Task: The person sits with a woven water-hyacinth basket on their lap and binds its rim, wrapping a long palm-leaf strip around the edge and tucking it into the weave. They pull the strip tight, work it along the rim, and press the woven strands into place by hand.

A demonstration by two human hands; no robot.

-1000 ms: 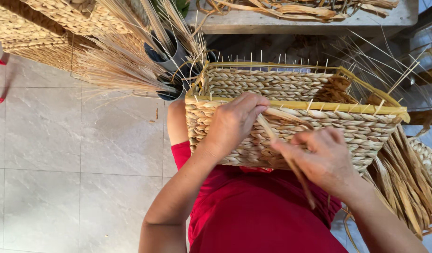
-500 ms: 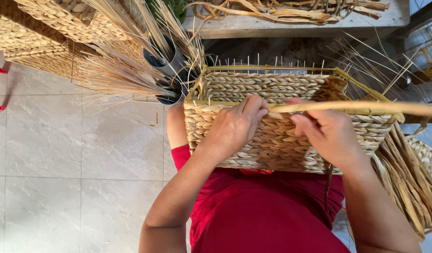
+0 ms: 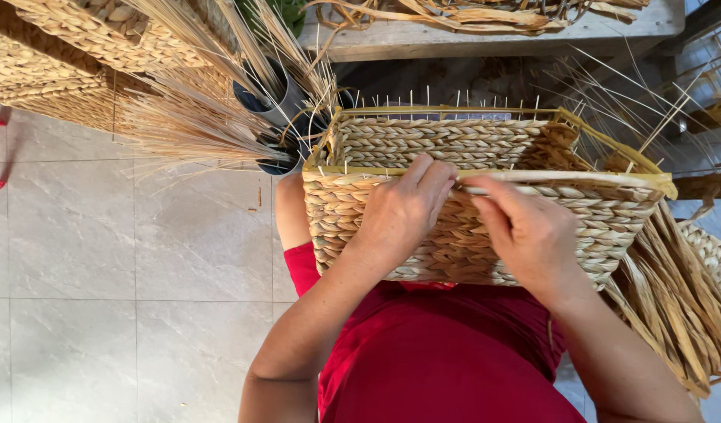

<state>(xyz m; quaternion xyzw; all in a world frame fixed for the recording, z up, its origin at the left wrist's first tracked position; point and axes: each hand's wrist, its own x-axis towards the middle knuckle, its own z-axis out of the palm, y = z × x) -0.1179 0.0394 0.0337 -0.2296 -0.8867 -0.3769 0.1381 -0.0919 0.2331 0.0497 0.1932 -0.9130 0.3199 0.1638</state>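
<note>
Hands centre frame: my left hand (image 3: 403,211) presses the rectangular woven straw basket (image 3: 470,204), right hand (image 3: 525,227) pinching a pale flat straw strand (image 3: 564,178) along its rim. Overpulling could snap it.

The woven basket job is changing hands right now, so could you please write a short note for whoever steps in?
Left hand: fingers pressed on the near rim of the woven basket.
Right hand: pinching the pale fibre strand lying along that rim.
Basket rests on the person's lap, over the red garment.
Done: walls woven to the rim.
Left: thin stakes stick up untrimmed; the rim strand looks unfinished.
</note>
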